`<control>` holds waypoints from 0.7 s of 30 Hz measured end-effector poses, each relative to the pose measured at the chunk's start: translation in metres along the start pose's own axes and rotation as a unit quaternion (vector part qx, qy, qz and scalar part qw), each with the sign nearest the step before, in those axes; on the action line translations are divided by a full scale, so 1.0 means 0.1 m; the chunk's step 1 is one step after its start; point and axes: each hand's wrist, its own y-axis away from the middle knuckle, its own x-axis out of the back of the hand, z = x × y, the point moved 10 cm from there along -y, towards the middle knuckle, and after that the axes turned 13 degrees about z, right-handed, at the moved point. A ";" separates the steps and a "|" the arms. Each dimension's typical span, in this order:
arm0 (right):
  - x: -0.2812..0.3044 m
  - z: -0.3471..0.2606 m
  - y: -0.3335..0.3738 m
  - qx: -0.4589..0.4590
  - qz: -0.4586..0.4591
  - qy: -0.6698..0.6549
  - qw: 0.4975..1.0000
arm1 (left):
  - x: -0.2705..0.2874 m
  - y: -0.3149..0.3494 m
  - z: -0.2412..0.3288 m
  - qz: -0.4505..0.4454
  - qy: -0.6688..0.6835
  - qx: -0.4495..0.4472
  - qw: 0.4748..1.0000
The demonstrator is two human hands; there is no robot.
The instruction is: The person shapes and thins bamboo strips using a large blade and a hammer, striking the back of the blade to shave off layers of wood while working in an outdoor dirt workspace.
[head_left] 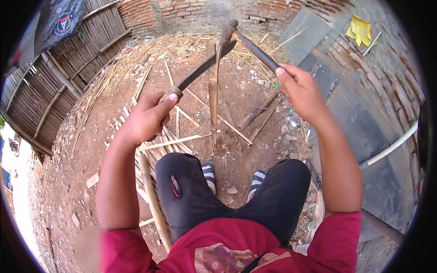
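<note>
Looking down, the head view shows the left hand (154, 113) with its grip closed around the handle of a long knife (198, 69); no gap is seen. The right hand (298, 88) has its grip closed around the hammer (256, 50), whose head is at the far end of the blade; whether they touch, I cannot tell. The knife crosses the upper part of a stick (213, 98), which stands almost upright on the ground (269, 146), beyond the knees (180, 175). The stick's top looks parted in two pieces. Strips (182, 139) lie near the left knee.

For splitting well, it seems best to hold the blade steady along the grain and to strike its back close to the stick, with short, even blows. If the left wrist twists, the split may run to one side.
</note>
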 end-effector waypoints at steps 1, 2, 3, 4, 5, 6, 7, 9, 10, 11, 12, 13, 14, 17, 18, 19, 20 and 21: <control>0.06 -0.11 -0.02 0.018 0.012 -0.023 0.999 | 0.00 0.01 -0.02 -0.001 -0.004 0.008 1.000; 0.15 -0.24 -0.04 0.028 0.026 -0.046 0.998 | -0.01 0.01 -0.03 0.001 -0.004 0.012 1.000; 0.20 -0.30 -0.05 0.039 0.040 -0.069 0.996 | -0.01 0.01 -0.03 0.004 -0.004 0.015 1.000; 0.25 -0.36 -0.06 0.069 0.065 -0.071 0.993 | -0.02 0.02 -0.02 0.007 0.002 0.014 1.000; 0.29 -0.42 -0.07 0.100 0.090 -0.073 0.988 | -0.04 0.00 -0.04 -0.005 0.014 0.016 1.000; 0.33 -0.47 -0.06 0.131 0.115 -0.074 0.982 | -0.05 -0.01 -0.06 -0.006 0.014 0.015 1.000; 0.18 -0.32 -0.04 0.110 0.084 -0.042 0.990 | -0.04 -0.03 -0.10 -0.004 0.014 0.015 1.000; -0.11 0.00 0.04 0.070 0.024 0.024 0.997 | -0.05 -0.03 -0.12 0.001 0.005 0.016 1.000; -0.08 0.01 0.04 0.060 0.030 0.018 0.998 | -0.06 -0.02 -0.11 0.005 -0.006 0.017 1.000; -0.03 0.03 0.04 0.049 0.035 0.012 0.998 | -0.06 -0.01 -0.10 0.008 -0.018 0.018 1.000; 0.03 0.05 0.03 0.039 0.040 0.005 0.998 | -0.05 -0.01 -0.09 0.008 -0.013 0.014 1.000; 0.10 0.00 0.01 0.056 0.047 -0.038 0.997 | -0.07 -0.03 -0.11 0.005 -0.009 0.014 1.000; 0.17 -0.07 0.01 0.065 0.071 -0.060 0.994 | -0.09 -0.04 -0.15 0.002 -0.006 0.015 1.000; 0.27 -0.22 0.04 0.105 0.142 -0.090 0.980 | -0.10 -0.05 -0.19 0.009 -0.002 0.012 1.000; 0.16 -0.11 0.04 0.080 0.112 -0.051 0.989 | -0.11 -0.04 -0.19 0.007 0.001 0.016 1.000; 0.06 0.01 0.05 0.057 0.082 -0.012 0.995 | -0.11 -0.04 -0.20 0.008 -0.005 0.017 1.000; -0.05 0.14 0.05 0.035 0.053 0.025 0.998 | -0.11 -0.04 -0.18 0.011 -0.012 0.016 1.000; -0.08 0.20 0.04 0.086 0.057 0.030 0.994 | -0.10 -0.03 -0.17 0.013 -0.019 0.015 1.000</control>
